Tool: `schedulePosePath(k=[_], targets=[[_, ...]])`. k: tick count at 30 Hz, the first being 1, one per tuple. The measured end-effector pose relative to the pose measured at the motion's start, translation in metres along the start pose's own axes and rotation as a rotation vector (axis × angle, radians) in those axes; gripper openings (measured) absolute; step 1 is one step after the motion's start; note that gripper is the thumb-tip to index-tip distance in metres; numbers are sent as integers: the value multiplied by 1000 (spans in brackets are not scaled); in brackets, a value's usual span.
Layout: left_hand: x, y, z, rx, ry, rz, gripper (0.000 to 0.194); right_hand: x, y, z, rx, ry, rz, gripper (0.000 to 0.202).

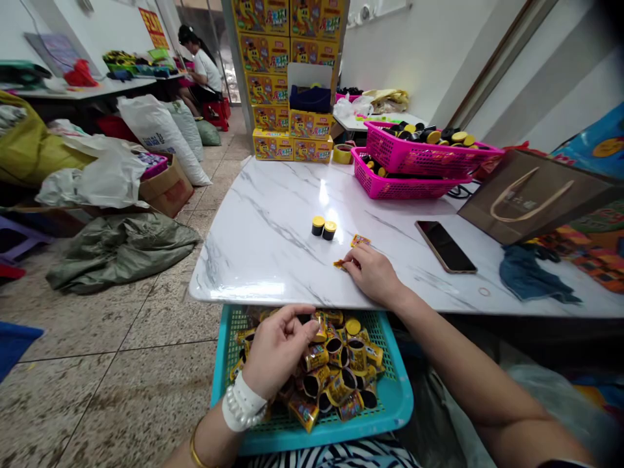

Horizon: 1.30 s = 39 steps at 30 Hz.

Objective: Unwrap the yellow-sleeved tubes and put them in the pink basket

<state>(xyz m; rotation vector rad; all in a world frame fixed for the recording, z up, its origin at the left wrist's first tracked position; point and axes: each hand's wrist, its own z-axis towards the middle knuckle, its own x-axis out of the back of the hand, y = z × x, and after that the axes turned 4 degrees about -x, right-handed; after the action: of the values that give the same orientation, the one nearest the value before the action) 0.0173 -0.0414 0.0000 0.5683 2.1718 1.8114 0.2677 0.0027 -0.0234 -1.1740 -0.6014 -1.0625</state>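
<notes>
Near the front edge of the marbled table (263, 253), pinches a small orange wrapper (338, 264) in right hand (374, 272), with black tubs (329, 231) under yellow lids and a bright packet (359, 240) beyond. Holds left hand (273, 351) over a teal basket (397, 406), fingers bent at a yellow cup (320, 327); cannot tell whether gripped. Phone (446, 247) farther right

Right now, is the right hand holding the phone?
No, the phone lies on the white table while the right hand pinches a small orange piece.

They wear a white beaded band (238, 404) — gold bangle (195, 447) — patterned clothing (341, 455).
</notes>
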Motion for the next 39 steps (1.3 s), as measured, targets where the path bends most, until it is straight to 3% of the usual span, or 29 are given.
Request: schedulePosePath(k=[5,10,13,16,19,22,24,27,29,33,39], targets=[[2,18,15,-63,62,-114,42,2,-9,-4,1,39,88,9],[-7,22,39,-181,139,-174,37,5,-45,-27,-15,201,661,14],[-10,14,46,-221,95,-201,25,3,-65,-41,-90,67,912,15],[-1,8,45,-178,54,-168,24,8,-67,-45,-189,-116,1049,22],[11,8,45,-145,-85,-39,20,20,-59,-38,-125,-228,964,35],[16,13,45,-191,-104,101,16,26,-58,-31,-31,-400,695,18],[15,17,42,-230,16,102,14,23,-62,-31,-41,-331,578,24],[7,17,31,-251,247,-17,18,11,-70,-38,-113,-66,615,31],[-1,13,20,-235,291,-80,23,2,-73,-43,-147,16,670,35],[-17,1,3,-237,321,-60,21,-7,-76,-51,-163,45,718,35],[-23,-5,-9,-411,406,131,17,-9,-77,-52,-153,60,626,38]])
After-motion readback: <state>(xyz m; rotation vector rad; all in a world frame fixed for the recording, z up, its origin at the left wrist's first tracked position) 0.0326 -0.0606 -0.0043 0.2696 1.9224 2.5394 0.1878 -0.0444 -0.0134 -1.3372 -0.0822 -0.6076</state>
